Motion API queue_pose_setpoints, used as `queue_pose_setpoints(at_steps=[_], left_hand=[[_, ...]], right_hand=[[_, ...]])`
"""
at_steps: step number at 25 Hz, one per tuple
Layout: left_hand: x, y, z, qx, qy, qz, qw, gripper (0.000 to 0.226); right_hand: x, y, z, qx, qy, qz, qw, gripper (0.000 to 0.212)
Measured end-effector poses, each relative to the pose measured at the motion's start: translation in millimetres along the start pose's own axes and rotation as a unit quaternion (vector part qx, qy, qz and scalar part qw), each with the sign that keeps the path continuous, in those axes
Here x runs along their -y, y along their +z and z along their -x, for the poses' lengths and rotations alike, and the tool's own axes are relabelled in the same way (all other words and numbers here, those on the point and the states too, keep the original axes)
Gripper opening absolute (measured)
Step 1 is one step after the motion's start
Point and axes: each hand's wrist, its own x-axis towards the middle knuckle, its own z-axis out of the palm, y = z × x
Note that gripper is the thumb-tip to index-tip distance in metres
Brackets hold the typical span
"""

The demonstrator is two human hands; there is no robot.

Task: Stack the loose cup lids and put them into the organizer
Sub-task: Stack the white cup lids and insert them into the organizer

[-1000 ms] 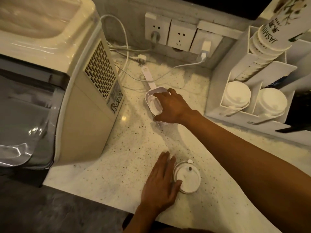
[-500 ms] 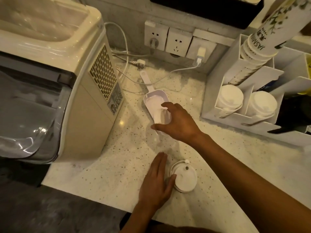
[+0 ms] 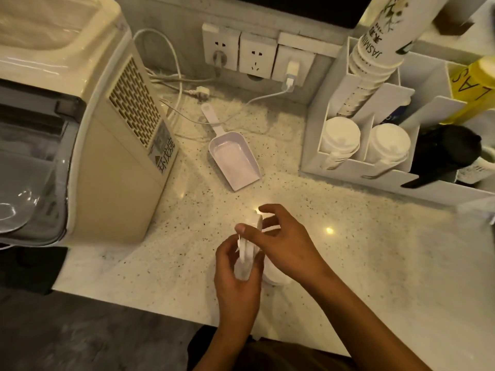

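1. Both hands are low over the speckled white stone counter [image 3: 348,250], holding the round white plastic cup lids [image 3: 247,250] between them.
2. The left hand [image 3: 235,277] has its fingers curled round the lids from below. They stand on edge in its grip.
3. The right hand [image 3: 284,245] pinches the top of the lids with thumb and fingers. How many lids there are is too blurry to tell.
4. I think this is the stacking step: the lids are being pushed together into one neat pile.
5. The white box organizer with slots [image 3: 348,167] stands well apart, at the back right. Two of its front slots already hold white lid stacks [image 3: 340,135].
6. Next, I think the lids must sit flat on each other. Then one hand must carry them over to a slot.
7. A white plastic scoop [image 3: 235,162] lies between the hands and the wall.
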Motion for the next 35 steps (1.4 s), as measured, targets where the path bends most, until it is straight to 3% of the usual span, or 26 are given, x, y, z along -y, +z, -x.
queue_pose_setpoints(at_steps=[4, 7, 11, 14, 18, 22, 29, 35], left_hand=[[-8, -12, 9, 0.022, 0.015, -0.011, 1.0, 0.016], [-4, -24, 12, 0.07, -0.008, -0.022, 0.997, 0.015], [4, -43, 10, 0.173, -0.052, -0.028, 0.983, 0.023], [9, -51, 4, 0.221, -0.075, -0.028, 0.972, 0.031], [20, -51, -1, 0.202, -0.106, -0.032, 0.973, 0.038], [30, -43, -1, 0.182, -0.124, -0.063, 0.973, 0.02], [27, -14, -11, 0.151, -0.026, -0.196, 0.969, 0.017], [21, 10, -35, 0.166, 0.033, -0.262, 0.95, 0.029]], right_hand=[[-12, -2, 12, 0.012, 0.034, -0.008, 0.999, 0.077], [-27, -10, 13, 0.006, 0.054, 0.037, 0.998, 0.085], [-41, -33, 20, 0.039, -0.002, 0.048, 0.998, 0.029], [-58, -35, 28, 0.079, -0.02, 0.07, 0.994, 0.015], [-83, -19, 40, 0.04, 0.001, 0.067, 0.997, 0.015], [-107, -3, 53, -0.025, 0.036, 0.021, 0.999, 0.012], [-126, 8, 48, -0.139, 0.007, 0.079, 0.987, 0.021], [-132, 1, 29, -0.161, 0.01, 0.101, 0.982, 0.033]])
